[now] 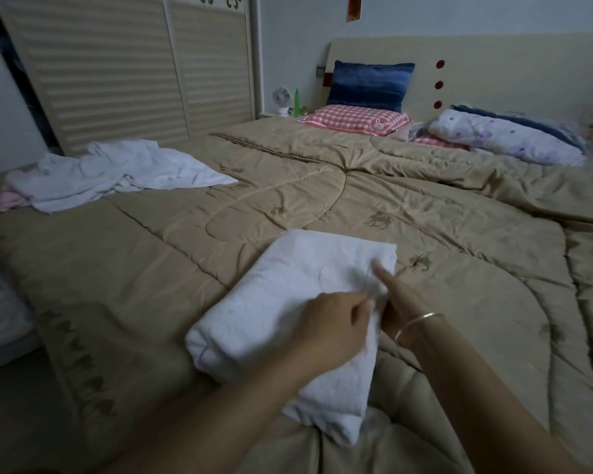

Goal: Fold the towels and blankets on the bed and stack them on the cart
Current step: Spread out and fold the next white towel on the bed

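Head view: a folded white towel lies on a tan quilted bedspread. At the towel's right edge, the left hand pinches a fold of cloth with curled fingers. The right hand, a thin bangle at its wrist, grips the same edge, thumb raised. Beyond the towel to the left, a heap of unfolded white towels sprawls beside a pink cloth. Farther behind the towel, a red-checked pillow bearing a rabbit badge, a blue cushion and a floral pillow rest by a pale headboard. Slatted wardrobe doors stand far left.
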Tool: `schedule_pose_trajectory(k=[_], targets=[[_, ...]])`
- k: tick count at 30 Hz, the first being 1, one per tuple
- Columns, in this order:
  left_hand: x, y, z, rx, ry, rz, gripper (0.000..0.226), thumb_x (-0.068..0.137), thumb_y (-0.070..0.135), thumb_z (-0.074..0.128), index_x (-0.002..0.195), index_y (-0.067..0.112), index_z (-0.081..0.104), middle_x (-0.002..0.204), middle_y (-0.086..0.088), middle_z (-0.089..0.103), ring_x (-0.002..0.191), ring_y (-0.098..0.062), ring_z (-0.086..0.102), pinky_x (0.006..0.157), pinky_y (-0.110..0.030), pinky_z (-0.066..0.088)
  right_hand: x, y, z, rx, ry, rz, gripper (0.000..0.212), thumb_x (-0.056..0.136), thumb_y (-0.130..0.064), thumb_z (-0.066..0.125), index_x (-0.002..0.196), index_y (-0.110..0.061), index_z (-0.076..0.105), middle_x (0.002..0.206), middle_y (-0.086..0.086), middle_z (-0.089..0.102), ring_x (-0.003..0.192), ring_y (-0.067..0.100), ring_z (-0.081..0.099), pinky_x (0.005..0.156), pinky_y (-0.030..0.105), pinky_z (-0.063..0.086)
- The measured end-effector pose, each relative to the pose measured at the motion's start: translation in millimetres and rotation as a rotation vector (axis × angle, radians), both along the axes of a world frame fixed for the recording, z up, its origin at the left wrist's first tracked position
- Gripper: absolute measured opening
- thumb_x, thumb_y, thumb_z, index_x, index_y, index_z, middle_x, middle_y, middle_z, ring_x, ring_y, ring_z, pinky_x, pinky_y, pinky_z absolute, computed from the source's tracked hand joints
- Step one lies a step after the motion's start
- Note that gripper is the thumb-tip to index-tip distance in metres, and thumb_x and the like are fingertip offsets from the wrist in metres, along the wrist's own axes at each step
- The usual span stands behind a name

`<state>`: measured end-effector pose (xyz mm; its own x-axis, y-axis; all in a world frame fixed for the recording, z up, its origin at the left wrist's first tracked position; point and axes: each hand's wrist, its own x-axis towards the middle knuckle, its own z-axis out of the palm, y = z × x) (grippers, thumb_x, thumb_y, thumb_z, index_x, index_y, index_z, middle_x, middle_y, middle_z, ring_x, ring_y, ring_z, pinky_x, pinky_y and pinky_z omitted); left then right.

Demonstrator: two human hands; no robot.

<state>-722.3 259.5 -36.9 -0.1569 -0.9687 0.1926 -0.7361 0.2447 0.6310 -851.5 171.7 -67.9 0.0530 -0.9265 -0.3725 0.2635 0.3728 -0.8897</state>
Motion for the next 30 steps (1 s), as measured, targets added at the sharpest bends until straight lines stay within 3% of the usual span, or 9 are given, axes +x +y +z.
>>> schedule_pose_trajectory(k=[3, 6, 10, 14, 16, 18, 22, 26, 30], targets=[[42.6, -9.1, 6.4, -0.094, 0.035, 0.06, 0.027, 0.099, 0.027, 0.047, 0.115, 0.022, 0.068, 0.111, 0.005, 0.07, 0.101, -0.011, 0.063, 0.091, -0.03, 0.049, 18.0, -9.8, 7.7, -0.11, 0.306, -0.03, 0.045, 0.075, -0.023, 0.074, 0.114, -0.004, 0.061, 0.107, 0.019, 0.066, 0.096, 0.036, 0.065, 0.091, 0.054, 0.051], [95.6, -25.4, 9.3, -0.178, -0.08, 0.214, 0.038, 0.096, 0.036, 0.05, 0.13, 0.022, 0.058, 0.133, 0.003, 0.058, 0.122, -0.017, 0.054, 0.102, -0.031, 0.042, 29.9, -18.6, 26.5, -0.037, 0.096, -0.015, 0.041, 0.088, -0.015, 0.063, 0.125, 0.002, 0.056, 0.103, 0.017, 0.065, 0.085, 0.04, 0.062, 0.083, 0.043, 0.053], [125.5, -18.9, -6.7, 0.219, -0.203, 0.155, 0.107, 0.068, 0.092, 0.029, 0.154, 0.031, 0.009, 0.162, 0.008, 0.007, 0.147, -0.014, 0.013, 0.119, -0.037, 0.016, 22.1, -22.9, 8.7, 0.014, 0.165, -0.029, 0.052, 0.088, -0.015, 0.061, 0.134, 0.005, 0.047, 0.078, 0.01, 0.051, 0.059, 0.026, 0.046, 0.06, 0.03, 0.041], [112.9, 8.2, -44.4, 0.27, -0.551, 0.133, 0.114, 0.06, 0.095, 0.014, 0.149, 0.033, -0.022, 0.158, 0.001, -0.026, 0.148, -0.018, -0.013, 0.12, -0.044, 0.003, 17.0, -1.5, -15.2, -0.131, 0.588, -0.144, 0.036, 0.087, -0.008, 0.061, 0.121, 0.002, 0.054, 0.08, 0.016, 0.06, 0.068, 0.029, 0.057, 0.056, 0.026, 0.046], [112.9, 6.5, -42.0, 0.252, -0.411, 0.148, 0.112, 0.064, 0.094, 0.017, 0.152, 0.031, -0.013, 0.161, 0.001, -0.014, 0.149, -0.017, -0.004, 0.12, -0.042, 0.007, 18.0, 2.3, -13.5, -0.228, 0.814, -0.178, 0.049, 0.083, -0.021, 0.066, 0.127, -0.009, 0.049, 0.114, 0.018, 0.062, 0.103, 0.035, 0.058, 0.084, 0.035, 0.049], [126.6, 4.8, -32.8, 0.2, 0.092, 0.239, 0.088, 0.084, 0.077, 0.034, 0.153, 0.026, 0.016, 0.155, 0.005, 0.024, 0.142, -0.012, 0.023, 0.115, -0.033, 0.02, 14.9, 9.4, -8.8, -0.191, 0.991, -0.17, 0.077, 0.076, -0.041, 0.073, 0.138, -0.013, 0.037, 0.134, 0.018, 0.049, 0.123, 0.038, 0.047, 0.102, 0.045, 0.041], [185.1, 18.9, -34.0, 0.219, 0.7, 0.698, 0.044, 0.089, 0.046, 0.049, 0.12, 0.017, 0.057, 0.121, -0.007, 0.062, 0.108, -0.028, 0.06, 0.09, -0.04, 0.051, 6.7, 27.2, -8.7, 0.059, 0.682, -0.056, 0.109, 0.053, -0.067, 0.081, 0.132, -0.001, 0.047, 0.127, 0.014, 0.057, 0.112, 0.034, 0.056, 0.092, 0.041, 0.049], [182.3, 55.2, -25.6, 0.65, 0.681, 0.549, 0.061, 0.084, 0.067, 0.053, 0.099, 0.009, 0.063, 0.093, -0.01, 0.067, 0.084, -0.019, 0.064, 0.066, -0.026, 0.051, 8.6, 45.3, 4.5, 0.128, 0.474, 0.075, 0.061, 0.066, -0.05, 0.082, 0.099, -0.004, 0.059, 0.097, 0.013, 0.065, 0.085, 0.03, 0.062, 0.071, 0.04, 0.053], [169.4, 53.4, -20.8, 0.496, 0.447, 0.477, 0.065, 0.071, 0.047, 0.08, 0.118, 0.006, 0.062, 0.104, -0.011, 0.068, 0.081, -0.018, 0.062, 0.061, -0.023, 0.048, 15.5, 55.3, 16.8, 0.068, 0.413, 0.022, 0.049, 0.072, -0.033, 0.081, 0.103, -0.002, 0.058, 0.084, 0.012, 0.063, 0.074, 0.028, 0.061, 0.071, 0.042, 0.054]])
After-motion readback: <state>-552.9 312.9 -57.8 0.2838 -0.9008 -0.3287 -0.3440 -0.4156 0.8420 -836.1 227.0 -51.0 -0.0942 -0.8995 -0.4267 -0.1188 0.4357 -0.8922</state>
